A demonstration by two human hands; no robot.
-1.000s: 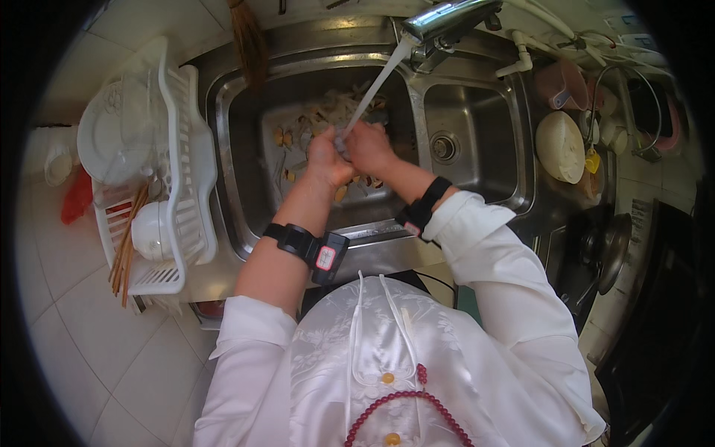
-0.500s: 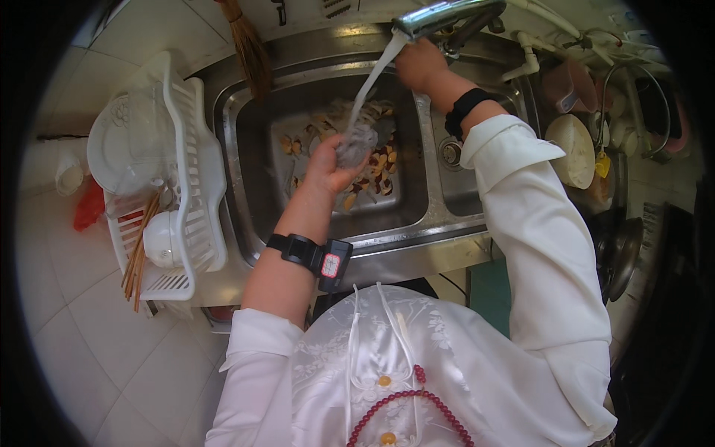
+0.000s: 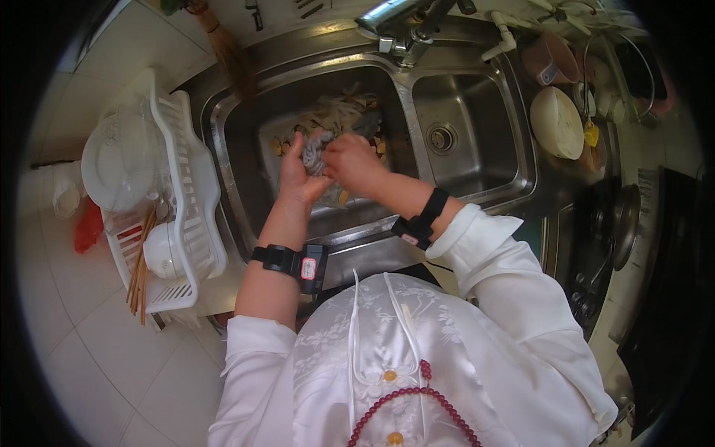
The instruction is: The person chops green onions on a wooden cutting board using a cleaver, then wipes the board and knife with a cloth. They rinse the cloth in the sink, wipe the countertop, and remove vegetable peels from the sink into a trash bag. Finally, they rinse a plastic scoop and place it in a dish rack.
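Over the large left sink basin [image 3: 398, 134], both hands meet on a grey, stringy, crumpled wad [image 3: 315, 152] whose kind I cannot make out. My left hand [image 3: 300, 181] cradles it from the left, palm turned up. From the right, my right hand [image 3: 357, 165] grips the wad with bent fingers, and its fingertips are partly hidden. Below them, pale strips and yellow and dark red peel scraps [image 3: 328, 113] lie on the basin floor. The faucet [image 3: 393, 13] hangs at the back, with no water stream showing.
On the left stands a white dish rack [image 3: 182, 175] with plates, a bowl [image 3: 160, 249] and chopsticks [image 3: 138, 268]. A smaller basin [image 3: 477, 167] with a drain lies to the right. Beyond it are a pale bowl [image 3: 556, 123] and a pink container [image 3: 550, 59]. A straw brush [image 3: 223, 45] hangs at the back.
The water stream has stopped. My right hand has come from the faucet down to the grey wad in my left hand. The left hand has shifted slightly left.
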